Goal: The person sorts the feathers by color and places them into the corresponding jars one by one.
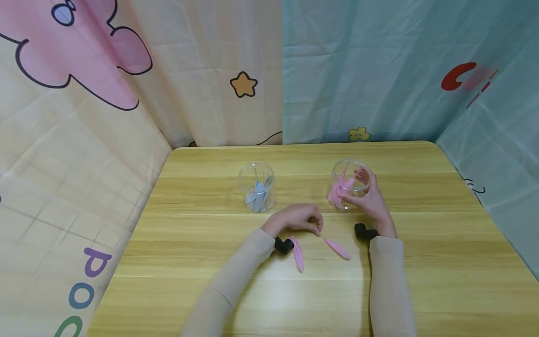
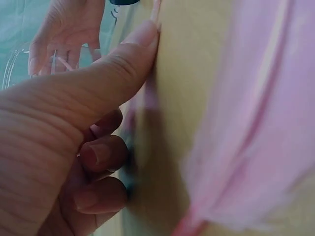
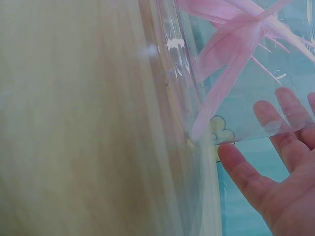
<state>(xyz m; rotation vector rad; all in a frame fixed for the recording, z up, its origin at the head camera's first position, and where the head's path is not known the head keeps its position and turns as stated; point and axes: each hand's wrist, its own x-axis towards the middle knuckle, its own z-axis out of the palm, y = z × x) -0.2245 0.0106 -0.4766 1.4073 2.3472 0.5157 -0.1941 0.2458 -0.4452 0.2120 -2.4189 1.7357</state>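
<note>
My left hand [image 1: 296,218] pinches the quill end of a pink feather [image 1: 338,249] between thumb and fingertips, low over the table. A second pink feather [image 1: 297,255] lies beside the left wrist and looms large in the left wrist view. My right hand [image 1: 372,199] holds a clear plastic cup [image 1: 332,180] from its right side, thumb toward the front and fingers round the back. Several pink feathers [image 3: 231,54] stand inside that cup, seen through its wall in the right wrist view.
Another clear cup [image 1: 240,181], holding several pale blue feathers [image 1: 258,194], stands to the left on the wooden table [image 1: 202,234]. Printed curtains [image 1: 202,61] hang behind the table and along both sides. Each wrist carries a small black camera [image 1: 364,232].
</note>
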